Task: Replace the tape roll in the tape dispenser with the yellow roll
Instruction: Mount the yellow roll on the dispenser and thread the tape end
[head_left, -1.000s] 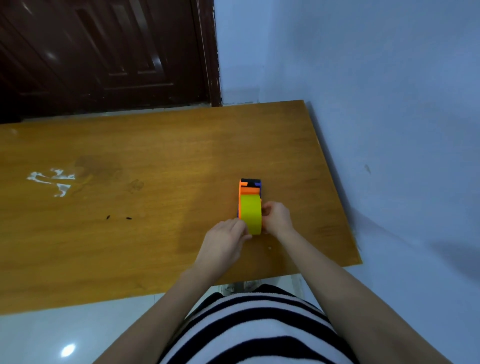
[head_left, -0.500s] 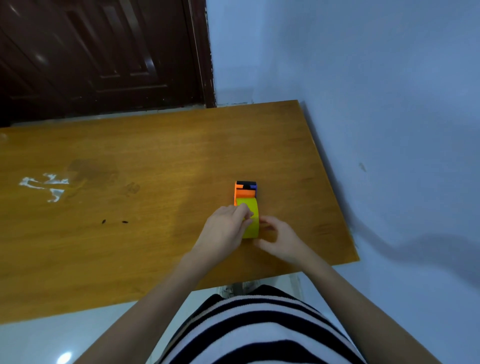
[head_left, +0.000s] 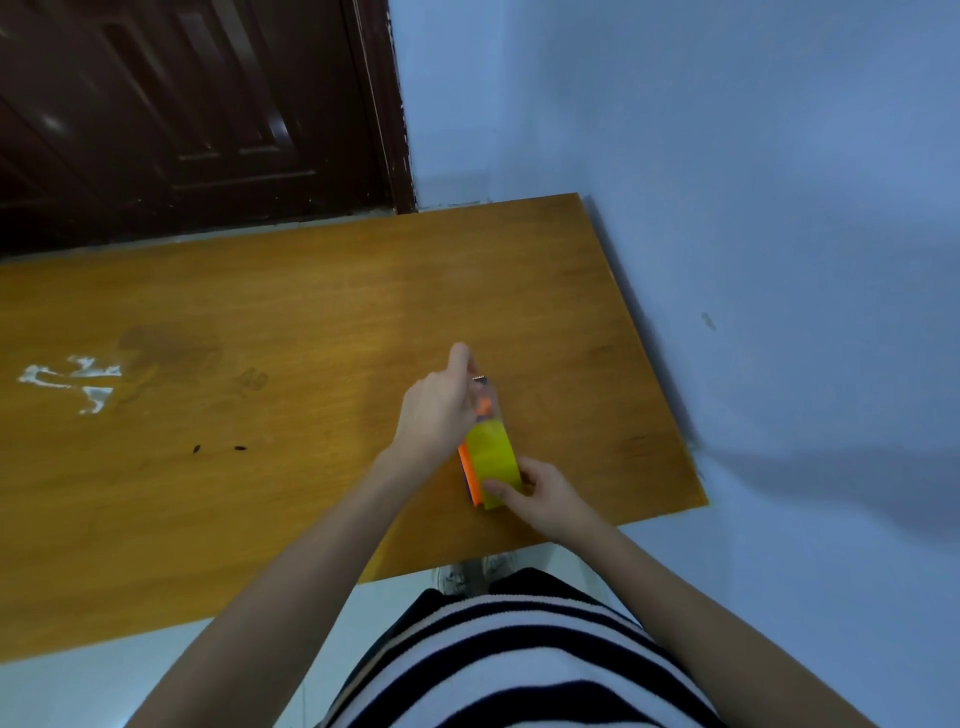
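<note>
The orange tape dispenser (head_left: 466, 467) lies on the wooden table (head_left: 311, 322) near its front right corner, with the yellow roll (head_left: 492, 457) seated in it. My right hand (head_left: 540, 493) grips the near end of the dispenser and roll. My left hand (head_left: 441, 410) is at the far end by the cutter, with fingers pinched on a clear strip of tape (head_left: 485, 400) drawn from the roll. The dispenser's far end is partly hidden behind my left hand.
The table's right edge runs along a blue wall (head_left: 753, 260). A dark wooden door (head_left: 182, 104) stands behind the table. White marks (head_left: 72, 382) and a dark stain (head_left: 166, 348) lie on the table's left part. Pale floor shows below the front edge.
My left hand has moved from the roll's near side forward to the cutter end, drawing tape out. My right hand shifted to the dispenser's near end.
</note>
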